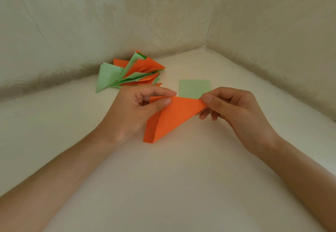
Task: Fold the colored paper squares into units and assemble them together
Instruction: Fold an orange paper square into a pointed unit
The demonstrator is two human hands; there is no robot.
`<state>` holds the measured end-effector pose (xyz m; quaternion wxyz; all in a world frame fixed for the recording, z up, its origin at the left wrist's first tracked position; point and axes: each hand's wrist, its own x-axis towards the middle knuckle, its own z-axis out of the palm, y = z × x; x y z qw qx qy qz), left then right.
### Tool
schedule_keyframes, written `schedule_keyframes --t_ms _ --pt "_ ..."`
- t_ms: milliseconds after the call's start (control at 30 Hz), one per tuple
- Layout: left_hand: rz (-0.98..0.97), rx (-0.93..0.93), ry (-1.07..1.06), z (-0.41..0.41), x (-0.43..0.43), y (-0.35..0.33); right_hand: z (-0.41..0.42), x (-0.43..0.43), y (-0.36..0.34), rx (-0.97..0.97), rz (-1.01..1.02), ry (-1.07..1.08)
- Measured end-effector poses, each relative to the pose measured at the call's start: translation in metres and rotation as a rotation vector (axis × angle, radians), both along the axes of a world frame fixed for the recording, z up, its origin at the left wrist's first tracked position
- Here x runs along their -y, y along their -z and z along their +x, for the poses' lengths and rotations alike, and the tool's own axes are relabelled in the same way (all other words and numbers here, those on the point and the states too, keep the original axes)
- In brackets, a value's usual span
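Observation:
An orange paper [171, 118] folded into a triangle hangs above the cream surface, its point toward me. My left hand [138, 110] pinches its upper left corner between thumb and fingers. My right hand [231, 110] pinches its upper right corner. A flat light green paper square [194, 88] lies just behind the orange piece, partly hidden by it and by my right thumb. A fanned pile of folded orange and green units [131, 73] lies at the back left by the wall.
The cream surface [163, 186] meets patterned walls [127, 13] in a corner at the back right. The pile of units sits close to the left wall.

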<state>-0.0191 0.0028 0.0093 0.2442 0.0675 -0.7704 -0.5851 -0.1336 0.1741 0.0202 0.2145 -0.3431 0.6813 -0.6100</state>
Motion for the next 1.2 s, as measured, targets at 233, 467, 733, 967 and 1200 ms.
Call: schedule_keyframes --t_ms 233,467,733,967,1200 --pt "0.067 -0.006 0.044 0.001 0.0 0.0 0.0 0.002 0.0 -0.041 0.006 0.062" --pt "-0.029 -0.013 0.02 0.001 -0.001 -0.002 0.0 0.003 0.0 -0.081 -0.005 0.069" --pt "-0.214 0.107 -0.045 -0.003 0.008 0.013 -0.001 0.002 0.009 -0.527 0.297 0.082" --pt "-0.597 0.148 -0.042 -0.004 0.01 0.018 -0.005 0.006 0.018 -0.779 0.457 0.002" --pt "-1.005 -0.038 0.056 -0.011 0.016 0.024 -0.006 0.008 0.025 -0.861 0.471 0.034"
